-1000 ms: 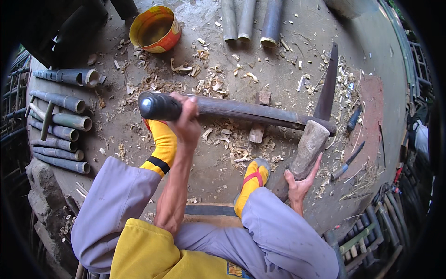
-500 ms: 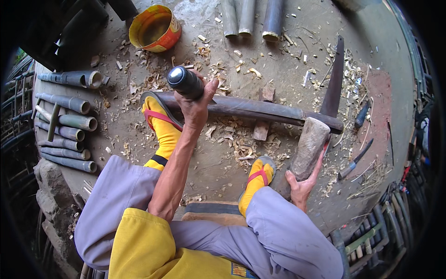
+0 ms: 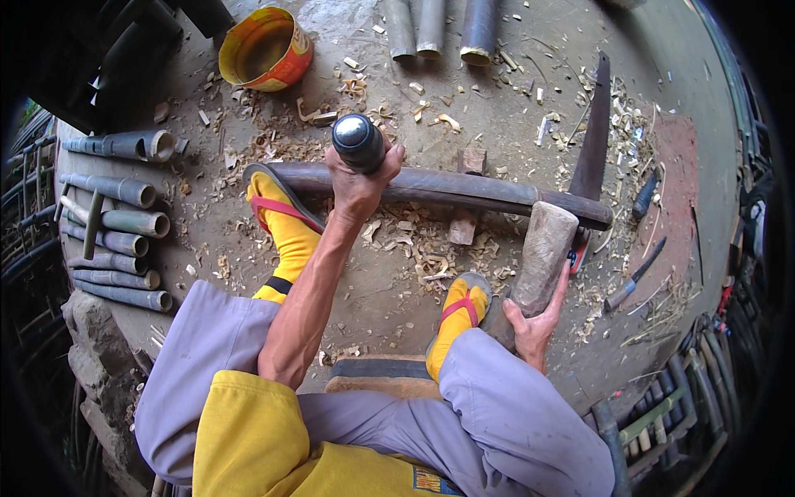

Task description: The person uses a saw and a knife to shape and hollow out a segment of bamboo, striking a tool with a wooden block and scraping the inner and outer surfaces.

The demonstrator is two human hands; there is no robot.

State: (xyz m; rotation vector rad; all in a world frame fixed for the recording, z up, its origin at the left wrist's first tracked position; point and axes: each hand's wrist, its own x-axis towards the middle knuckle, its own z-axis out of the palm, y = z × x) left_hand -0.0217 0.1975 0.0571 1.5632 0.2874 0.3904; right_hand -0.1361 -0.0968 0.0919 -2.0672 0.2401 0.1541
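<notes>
My left hand [image 3: 358, 184] is closed round a dark tool handle [image 3: 358, 142] with a shiny metal cap on top. The handle stands up over the left part of a long dark bamboo pole [image 3: 464, 190], and its lower end is hidden by my hand. My right hand [image 3: 535, 328] grips the near end of a thick, round wooden mallet [image 3: 543, 253], thumb on one side and fingers on the other. The mallet's far end is beside the pole's right end. My left foot [image 3: 286, 219], in a yellow sock and flip-flop, is against the pole's left end.
A wooden block [image 3: 464, 225] lies under the pole. A saw [image 3: 593, 137] extends beyond its right end, near a knife [image 3: 636, 276]. Bamboo tubes [image 3: 128, 222] lie left, more [image 3: 431, 29] at the top. An orange-yellow bucket [image 3: 286, 70] stands upper left. Wood shavings [image 3: 435, 263] cover the floor.
My left hand has shifted a little right along the pole, and the capped handle has tipped right and nearer to me. The mallet has moved slightly left in my right hand.
</notes>
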